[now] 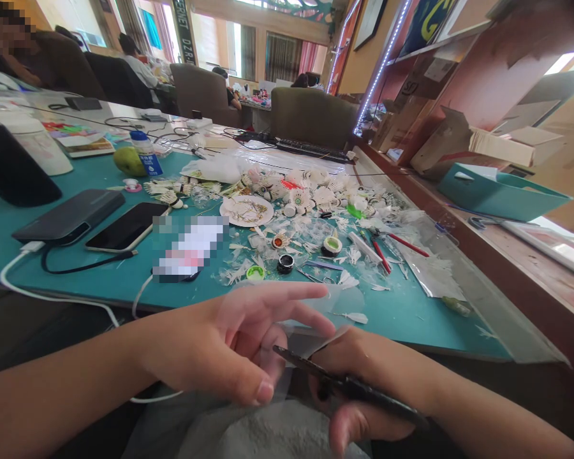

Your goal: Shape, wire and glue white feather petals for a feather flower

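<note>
My left hand (234, 344) reaches in with its palm partly turned up, two fingers stretched out and the thumb apart. A translucent film (337, 299) shows beside and behind its fingers; whether the hand grips it is unclear. My right hand (363, 376) is closed around a slim dark pointed tool (363, 389), blurred, its exact kind unclear. The tool's tip points left and lies at the curled fingers of my left hand. Beyond the hands on the teal tabletop are a black round cap (286, 263), a green-filled pot (331, 246) and white feather pieces (356, 317).
Shuttlecocks (310, 188) pile up behind a white plate (246, 211). Red-handled pliers (382, 255) lie right. A phone (127, 228), a power bank (69, 217) and cables occupy the left. A wooden ledge (497, 268) edges the right side. People (141, 67) sit farther back.
</note>
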### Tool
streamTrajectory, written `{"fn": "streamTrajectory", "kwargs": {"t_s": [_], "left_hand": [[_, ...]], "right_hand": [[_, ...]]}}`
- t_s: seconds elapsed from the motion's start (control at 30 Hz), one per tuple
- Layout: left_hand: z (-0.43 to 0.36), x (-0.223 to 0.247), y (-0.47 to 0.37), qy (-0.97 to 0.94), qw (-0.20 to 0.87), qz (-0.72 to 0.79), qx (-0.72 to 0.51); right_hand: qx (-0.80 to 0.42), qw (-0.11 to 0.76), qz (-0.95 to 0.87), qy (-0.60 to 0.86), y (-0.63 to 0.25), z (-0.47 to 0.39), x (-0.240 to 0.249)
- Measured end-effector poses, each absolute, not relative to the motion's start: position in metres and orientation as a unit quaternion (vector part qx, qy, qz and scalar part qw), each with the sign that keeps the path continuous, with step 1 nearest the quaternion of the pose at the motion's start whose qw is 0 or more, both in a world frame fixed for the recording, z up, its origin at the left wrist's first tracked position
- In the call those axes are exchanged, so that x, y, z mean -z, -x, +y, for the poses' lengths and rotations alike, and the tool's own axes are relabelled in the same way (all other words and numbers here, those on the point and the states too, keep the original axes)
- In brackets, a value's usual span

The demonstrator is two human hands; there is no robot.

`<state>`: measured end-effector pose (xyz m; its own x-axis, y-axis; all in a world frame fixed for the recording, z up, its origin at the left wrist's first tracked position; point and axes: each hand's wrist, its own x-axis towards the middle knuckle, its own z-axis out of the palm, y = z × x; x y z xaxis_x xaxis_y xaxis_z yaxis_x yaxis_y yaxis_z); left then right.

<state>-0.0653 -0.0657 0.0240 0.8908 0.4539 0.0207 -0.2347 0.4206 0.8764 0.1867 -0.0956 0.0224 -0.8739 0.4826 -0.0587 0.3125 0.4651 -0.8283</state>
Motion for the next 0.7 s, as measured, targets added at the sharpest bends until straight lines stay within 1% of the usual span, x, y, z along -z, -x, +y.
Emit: {"fn": "streamTrajectory", "kwargs": {"t_s": [0.13,0.33,0.43,0.6,0.7], "left_hand": [[-0.067,-0.027,0.066,-0.500,0.834,0.120,-0.201],[-0.066,-0.022,0.066,-0.511,0.823,0.125,-0.214],[-0.064,-0.021,0.067,-0.524,0.816,0.127,-0.208],[-0.064,-0.020,0.066,-0.518,0.819,0.125,-0.212],[-0.066,-0.020,0.065,-0.504,0.827,0.128,-0.213]], "right_hand": [[-0.455,0.081,-0.854,0.238,-0.188,-0.095,-0.031],[-0.492,0.099,-0.842,0.195,-0.187,-0.084,-0.004],[-0.501,0.106,-0.838,0.186,-0.188,-0.082,-0.001],[-0.510,0.075,-0.835,0.192,-0.191,-0.088,-0.019],[-0.501,0.062,-0.832,0.231,-0.192,-0.092,-0.031]]}}
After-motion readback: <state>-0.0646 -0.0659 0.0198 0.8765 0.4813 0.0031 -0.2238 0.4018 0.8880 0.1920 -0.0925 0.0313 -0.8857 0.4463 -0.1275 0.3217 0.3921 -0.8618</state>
